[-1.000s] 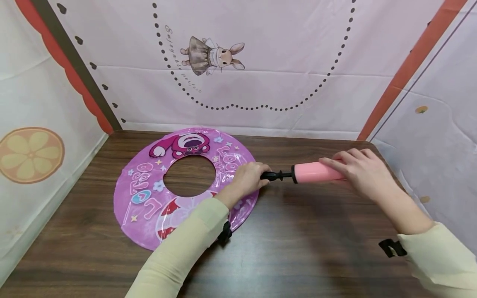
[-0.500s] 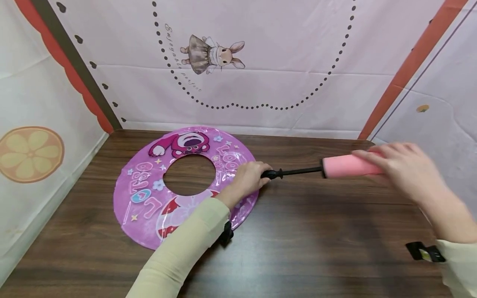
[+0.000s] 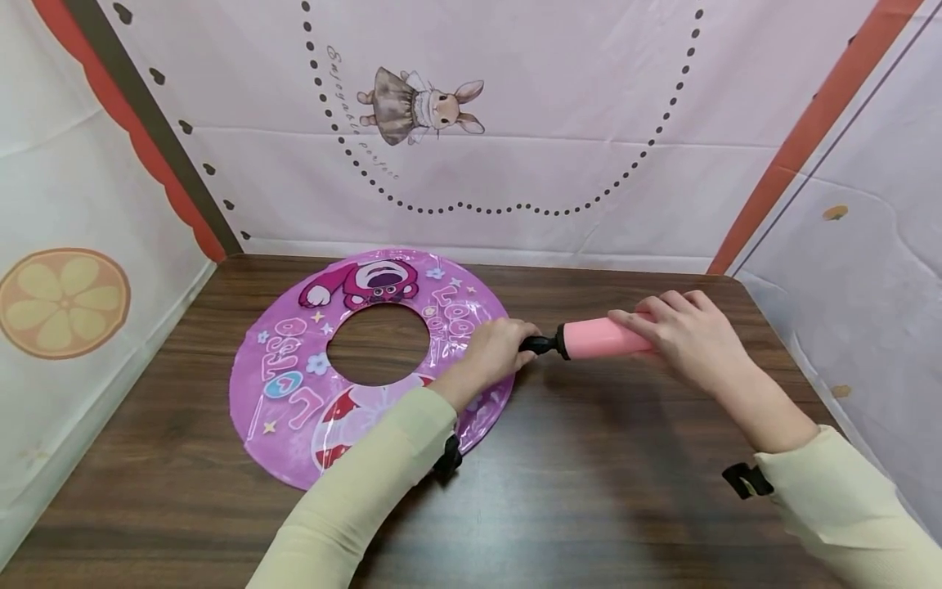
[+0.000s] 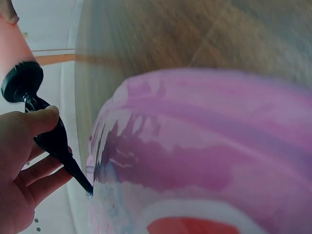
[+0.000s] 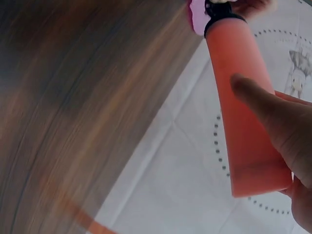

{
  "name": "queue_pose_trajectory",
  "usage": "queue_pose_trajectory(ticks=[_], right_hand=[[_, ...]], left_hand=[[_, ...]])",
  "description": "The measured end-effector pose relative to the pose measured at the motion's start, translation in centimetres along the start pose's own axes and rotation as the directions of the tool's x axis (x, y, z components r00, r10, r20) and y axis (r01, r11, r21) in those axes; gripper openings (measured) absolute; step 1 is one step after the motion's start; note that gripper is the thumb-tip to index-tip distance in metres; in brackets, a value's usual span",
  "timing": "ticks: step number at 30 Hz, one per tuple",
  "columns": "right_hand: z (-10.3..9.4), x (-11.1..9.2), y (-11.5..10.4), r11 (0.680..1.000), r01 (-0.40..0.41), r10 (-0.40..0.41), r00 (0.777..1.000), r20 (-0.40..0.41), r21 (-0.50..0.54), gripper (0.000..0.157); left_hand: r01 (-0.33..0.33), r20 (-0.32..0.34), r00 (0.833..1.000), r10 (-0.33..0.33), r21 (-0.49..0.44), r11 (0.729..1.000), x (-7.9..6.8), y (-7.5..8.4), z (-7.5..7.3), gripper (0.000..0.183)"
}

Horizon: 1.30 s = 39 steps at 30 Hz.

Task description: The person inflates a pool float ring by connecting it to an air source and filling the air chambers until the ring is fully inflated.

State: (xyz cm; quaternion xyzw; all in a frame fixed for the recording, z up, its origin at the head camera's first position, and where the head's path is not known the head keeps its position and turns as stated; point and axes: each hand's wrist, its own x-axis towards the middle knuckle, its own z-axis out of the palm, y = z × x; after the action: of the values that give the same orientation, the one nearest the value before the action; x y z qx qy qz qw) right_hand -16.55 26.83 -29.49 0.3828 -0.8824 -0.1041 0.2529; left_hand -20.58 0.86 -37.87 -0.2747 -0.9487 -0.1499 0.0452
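Observation:
A purple swim ring (image 3: 272, 409) with a printed bear and letters lies on the table, left of centre. At its right edge my left hand (image 3: 493, 356) grips the black nozzle end of a pink hand pump (image 3: 596, 338). In the left wrist view the thumb and fingers hold the black part (image 4: 51, 136), whose thin tip meets the ring's side. My right hand (image 3: 684, 339) grips the pink barrel, thumb along it, as the right wrist view also shows. The barrel's black cap sits close against the nozzle handle, with the rod out of sight.
The brown wooden table (image 3: 589, 491) reaches to a printed cloth backdrop (image 3: 574, 106) behind, with more cloth at both sides. Black straps hang at both wrists, below the pale sleeves (image 3: 390, 458).
My right hand drew the barrel out to the right, baring the black rod, then pushed it back left against the nozzle handle. The left hand has held nearly still.

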Motion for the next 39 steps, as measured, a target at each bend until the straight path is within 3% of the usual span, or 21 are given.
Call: queue_pose_trajectory(ticks=[5, 8, 12, 15, 17, 19, 23, 27, 33, 39], right_hand=[[-1.4, -1.9, 1.8, 0.997, -0.058, 0.056, 0.998, 0.04, 0.052, 0.061], [-2.7, -3.5, 3.5, 0.991, -0.099, 0.096, 0.994, 0.042, 0.085, 0.048], [-4.3, -5.3, 5.6, 0.984, -0.161, 0.16, 0.987, 0.021, 0.08, 0.079], [-5.1, -5.5, 6.1, 0.983, -0.176, 0.175, 0.984, 0.031, 0.049, 0.057], [-4.9, -4.8, 5.7, 0.987, -0.157, 0.155, 0.987, 0.047, 0.042, 0.05], [-4.1, -3.5, 4.6, 0.992, -0.121, 0.119, 0.992, 0.045, 0.044, 0.066], [-1.5, -0.7, 1.8, 0.999, -0.032, 0.032, 0.999, -0.006, 0.026, 0.057], [0.3, 1.0, -0.3, 1.0, -0.014, 0.014, 0.999, -0.028, -0.014, 0.057], [1.1, 1.2, -1.1, 0.999, -0.026, 0.026, 1.0, -0.015, -0.018, 0.06], [0.2, -0.6, 0.4, 0.999, -0.043, 0.044, 0.998, -0.032, 0.032, 0.061]], left_hand=[[-0.008, 0.024, 1.0, 0.008, 0.01, 1.0, 0.1, -0.1, 0.0, 0.033], [-0.014, 0.021, 1.0, 0.014, 0.013, 1.0, 0.1, -0.2, 0.0, 0.032], [-0.001, 0.002, 1.0, 0.001, 0.005, 1.0, -0.1, -0.6, 0.0, 0.031], [0.014, -0.014, 1.0, -0.014, -0.002, 1.0, -0.1, -0.9, 0.0, 0.031], [0.009, -0.025, 1.0, -0.009, -0.005, 1.0, -0.1, -0.9, 0.0, 0.031], [0.004, -0.036, 0.999, -0.004, 0.0, 1.0, -0.1, -0.9, 0.0, 0.032], [-0.003, -0.047, 0.999, 0.003, 0.004, 1.0, -0.2, -0.7, 0.0, 0.032], [0.006, -0.056, 0.998, -0.005, 0.012, 1.0, -0.3, -0.6, -0.1, 0.031], [0.007, -0.055, 0.998, -0.006, 0.005, 1.0, -0.2, -0.8, -0.1, 0.029], [0.001, -0.008, 1.0, -0.002, -0.009, 1.0, -0.1, -0.9, -0.2, 0.028]])
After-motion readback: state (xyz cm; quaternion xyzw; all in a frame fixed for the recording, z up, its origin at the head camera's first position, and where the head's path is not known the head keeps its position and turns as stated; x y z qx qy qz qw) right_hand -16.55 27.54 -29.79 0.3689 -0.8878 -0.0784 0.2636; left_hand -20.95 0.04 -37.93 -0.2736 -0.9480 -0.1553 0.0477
